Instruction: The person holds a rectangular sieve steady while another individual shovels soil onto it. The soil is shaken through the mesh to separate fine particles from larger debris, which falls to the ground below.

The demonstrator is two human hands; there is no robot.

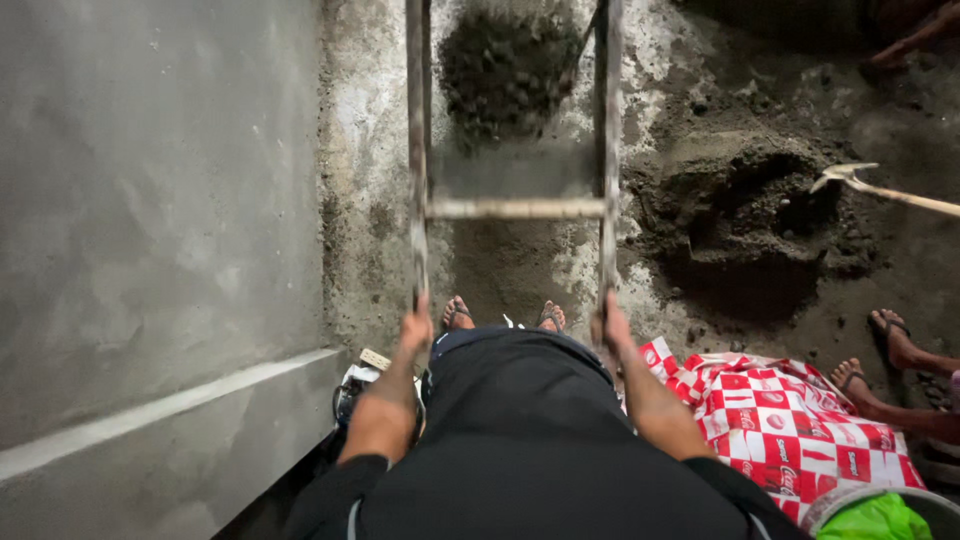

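Note:
I look straight down at a metal ladder (515, 208) with two rails and a rung across. My left hand (416, 328) grips the left rail, and my right hand (612, 325) grips the right rail at about the same height. Between my arms are my dark shirt and shorts, and below them my feet in flip-flops (503, 316) stand on the wet concrete floor. A heap of dark mortar or soil (508, 70) lies on the floor beyond the rung.
A grey plastered wall (150, 220) with a pale ledge fills the left. To the right lies a hollowed mound of wet mix (745, 215) with a shovel (880, 186) over it. Another person's sandalled feet (890, 350), a red-and-white checked cloth (790, 425) and a bucket rim (880, 498) sit at right.

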